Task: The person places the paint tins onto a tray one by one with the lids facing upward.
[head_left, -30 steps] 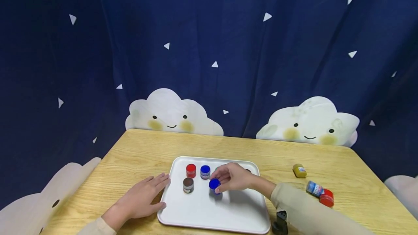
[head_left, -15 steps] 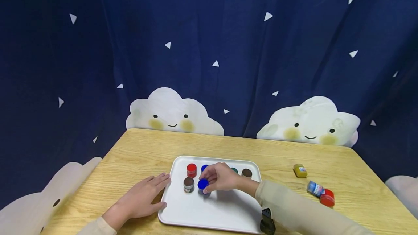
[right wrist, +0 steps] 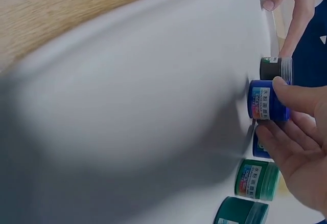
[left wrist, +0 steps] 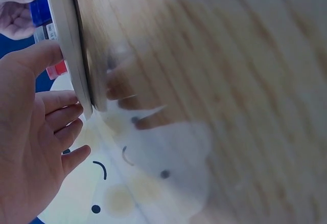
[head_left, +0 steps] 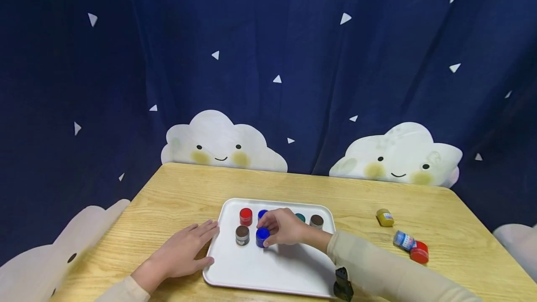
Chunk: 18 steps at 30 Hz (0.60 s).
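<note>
My right hand pinches a blue paint jar between thumb and fingers, upright and close over the white tray. Just left of it stands a brown-lidded paint jar. Behind are a red paint jar and another blue jar, the latter partly hidden by the hand. A green-lidded jar and a second brown-lidded jar stand farther right. The right wrist view shows the label of the held blue jar. My left hand lies with straight fingers at the tray's left rim.
On the wooden table right of the tray lie a yellow paint jar, a blue jar on its side and a red jar. A dark blue curtain with clouds hangs behind the table.
My right hand has carried the blue jar left across the tray to beside the front brown-lidded jar, uncovering the jars at the back right. The left hand has stayed at the rim.
</note>
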{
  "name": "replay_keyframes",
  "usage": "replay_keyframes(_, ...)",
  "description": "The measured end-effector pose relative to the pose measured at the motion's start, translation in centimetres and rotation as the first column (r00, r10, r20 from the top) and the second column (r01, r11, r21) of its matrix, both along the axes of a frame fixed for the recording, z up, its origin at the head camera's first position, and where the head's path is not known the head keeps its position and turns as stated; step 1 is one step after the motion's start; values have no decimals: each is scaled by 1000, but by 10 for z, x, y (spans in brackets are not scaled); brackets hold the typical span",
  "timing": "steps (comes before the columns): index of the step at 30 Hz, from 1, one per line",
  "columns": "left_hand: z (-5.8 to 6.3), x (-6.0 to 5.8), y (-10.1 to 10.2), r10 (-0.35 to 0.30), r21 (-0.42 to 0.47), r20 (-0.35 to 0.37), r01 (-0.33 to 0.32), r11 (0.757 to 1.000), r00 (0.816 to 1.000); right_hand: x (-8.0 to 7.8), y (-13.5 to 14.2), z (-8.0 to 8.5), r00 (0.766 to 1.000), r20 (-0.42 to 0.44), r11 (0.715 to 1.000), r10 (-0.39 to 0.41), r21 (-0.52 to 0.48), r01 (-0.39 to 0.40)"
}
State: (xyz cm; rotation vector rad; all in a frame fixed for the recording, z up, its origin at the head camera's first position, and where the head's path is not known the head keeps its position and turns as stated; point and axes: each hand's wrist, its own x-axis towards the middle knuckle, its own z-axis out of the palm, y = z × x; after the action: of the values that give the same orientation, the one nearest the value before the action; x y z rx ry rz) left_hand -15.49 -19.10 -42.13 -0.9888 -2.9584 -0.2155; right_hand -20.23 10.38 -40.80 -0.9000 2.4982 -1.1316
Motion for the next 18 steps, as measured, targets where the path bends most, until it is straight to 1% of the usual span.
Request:
replay_keyframes(7,0,1,0,2,4,-4,-2,1000,1000,2,2,5,1000,-3,1000,15,-4,-15)
replay_keyframes(12,-1,1,0,10,2,8,-10,1000,1000,6,16,23,999,-32,999,38,19,-38)
replay_keyframes(15,0,1,1,16,4,20,-16,1000,1000,10,29,35,998,-48,998,48,39,-46)
replay_keyframes(18,1,2,1,19,9,24,-19,1000,1000,10,46,44,997,-65,997,52,60,-48)
